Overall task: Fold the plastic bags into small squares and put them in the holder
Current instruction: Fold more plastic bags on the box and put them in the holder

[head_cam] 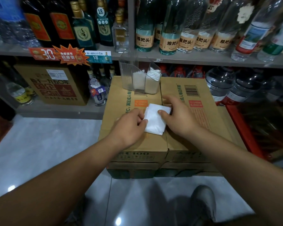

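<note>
A white plastic bag, folded into a small rectangle, lies on top of the cardboard boxes. My left hand pinches its left edge with curled fingers. My right hand grips its upper right corner, thumb on top of the bag. Behind them, at the far edge of the boxes, stands a clear plastic holder with slanted compartments, and folded white bags sit inside it.
Shelves packed with glass bottles run across the back, and large water jugs stand lower right. A brown carton sits on the lower left shelf. Grey tile floor spreads to the left; a shoe shows below.
</note>
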### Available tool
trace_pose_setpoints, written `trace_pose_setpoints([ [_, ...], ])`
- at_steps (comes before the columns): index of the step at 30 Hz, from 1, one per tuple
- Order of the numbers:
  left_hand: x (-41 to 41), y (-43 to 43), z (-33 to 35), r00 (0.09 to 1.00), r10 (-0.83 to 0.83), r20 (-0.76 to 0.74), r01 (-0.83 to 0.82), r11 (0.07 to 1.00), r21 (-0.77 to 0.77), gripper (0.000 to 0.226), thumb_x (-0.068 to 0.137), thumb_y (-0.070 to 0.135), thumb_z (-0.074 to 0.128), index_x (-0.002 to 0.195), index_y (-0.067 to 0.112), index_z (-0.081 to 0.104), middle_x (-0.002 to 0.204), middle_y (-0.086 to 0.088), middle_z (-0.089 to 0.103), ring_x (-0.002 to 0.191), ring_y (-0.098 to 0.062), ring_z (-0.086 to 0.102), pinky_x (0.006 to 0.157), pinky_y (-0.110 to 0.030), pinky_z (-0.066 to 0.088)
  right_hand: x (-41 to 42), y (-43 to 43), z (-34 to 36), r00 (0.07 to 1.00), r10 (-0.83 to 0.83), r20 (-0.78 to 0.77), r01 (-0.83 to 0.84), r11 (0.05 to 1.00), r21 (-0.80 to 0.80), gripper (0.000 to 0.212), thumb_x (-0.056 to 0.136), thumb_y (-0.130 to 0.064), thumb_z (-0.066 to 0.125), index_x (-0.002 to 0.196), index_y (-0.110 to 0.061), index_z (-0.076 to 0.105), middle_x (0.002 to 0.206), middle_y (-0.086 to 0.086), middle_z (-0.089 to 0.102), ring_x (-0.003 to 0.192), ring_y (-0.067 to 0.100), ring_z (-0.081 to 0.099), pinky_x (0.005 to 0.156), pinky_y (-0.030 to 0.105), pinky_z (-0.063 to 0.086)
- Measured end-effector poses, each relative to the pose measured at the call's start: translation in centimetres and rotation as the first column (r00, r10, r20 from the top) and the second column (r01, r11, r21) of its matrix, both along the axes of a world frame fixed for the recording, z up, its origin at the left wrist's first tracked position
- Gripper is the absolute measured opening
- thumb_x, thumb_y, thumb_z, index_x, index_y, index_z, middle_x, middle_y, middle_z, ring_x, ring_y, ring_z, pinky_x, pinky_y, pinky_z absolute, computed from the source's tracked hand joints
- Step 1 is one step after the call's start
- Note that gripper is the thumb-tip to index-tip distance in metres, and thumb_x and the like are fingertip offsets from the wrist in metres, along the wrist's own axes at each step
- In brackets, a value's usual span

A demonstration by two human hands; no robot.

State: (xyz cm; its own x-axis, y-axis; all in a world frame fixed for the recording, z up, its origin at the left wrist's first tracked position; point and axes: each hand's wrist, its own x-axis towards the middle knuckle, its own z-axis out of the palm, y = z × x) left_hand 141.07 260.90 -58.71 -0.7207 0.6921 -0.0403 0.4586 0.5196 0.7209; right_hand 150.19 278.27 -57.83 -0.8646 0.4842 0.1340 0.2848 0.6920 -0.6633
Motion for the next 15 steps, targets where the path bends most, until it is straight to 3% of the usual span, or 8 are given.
trace_pose_setpoints([
  [4, 0.2, -0.2, 0.0, 0.997, -0.061, -0.049, 0.059, 0.998, -0.031, 0.015, 0.095, 0.040, 0.056, 0.100, 0.026, 0.056, 0.084, 0.005, 0.063, 0.086, -0.024, 0.060, 0.087, -0.047, 0.051, -0.3, 0.1, 0.0, 0.986, 0.134, 0.100, -0.149, 0.976, 0.161, 0.030, 0.098, -0.023, 0.062, 0.127, -0.019, 0.068, 0.128, -0.002, 0.066, 0.121, 0.021, 0.049, 0.090, 0.025, 0.034],
  [9, 0.2, -1.0, 0.7, 0.993, -0.114, 0.018, 0.115, 0.993, -0.033, 0.024, 0.081, 0.043, 0.054, 0.103, 0.032, 0.056, 0.088, 0.007, 0.064, 0.088, -0.022, 0.060, 0.083, -0.049, 0.053, 0.8, -0.7, -0.1, 0.980, 0.165, 0.116, -0.177, 0.978, 0.107, 0.028, 0.096, -0.024, 0.065, 0.123, -0.018, 0.070, 0.115, 0.001, 0.062, 0.106, 0.019, 0.058, 0.088, 0.030, 0.044],
  [12, 0.7, -1.9, 0.4, 0.993, -0.087, -0.085, 0.092, 0.994, 0.053, 0.021, 0.090, 0.026, 0.060, 0.110, 0.031, 0.060, 0.109, 0.008, 0.060, 0.101, -0.017, 0.058, 0.090, -0.044, 0.053, 2.3, -1.9, -0.2, 0.979, 0.156, 0.131, -0.172, 0.978, 0.118, 0.031, 0.097, -0.025, 0.064, 0.126, -0.017, 0.069, 0.114, 0.000, 0.057, 0.102, 0.018, 0.057, 0.088, 0.028, 0.043],
  [15, 2.3, -2.8, 0.1, 0.944, -0.171, -0.281, 0.179, 0.984, 0.004, 0.036, 0.102, 0.023, 0.051, 0.138, 0.021, 0.056, 0.141, 0.000, 0.054, 0.127, -0.020, 0.051, 0.109, -0.043, 0.042, 3.3, -3.0, -0.5, 0.982, 0.126, 0.143, -0.146, 0.979, 0.144, 0.032, 0.098, -0.030, 0.063, 0.127, -0.018, 0.069, 0.115, 0.001, 0.054, 0.101, 0.020, 0.059, 0.090, 0.034, 0.048],
])
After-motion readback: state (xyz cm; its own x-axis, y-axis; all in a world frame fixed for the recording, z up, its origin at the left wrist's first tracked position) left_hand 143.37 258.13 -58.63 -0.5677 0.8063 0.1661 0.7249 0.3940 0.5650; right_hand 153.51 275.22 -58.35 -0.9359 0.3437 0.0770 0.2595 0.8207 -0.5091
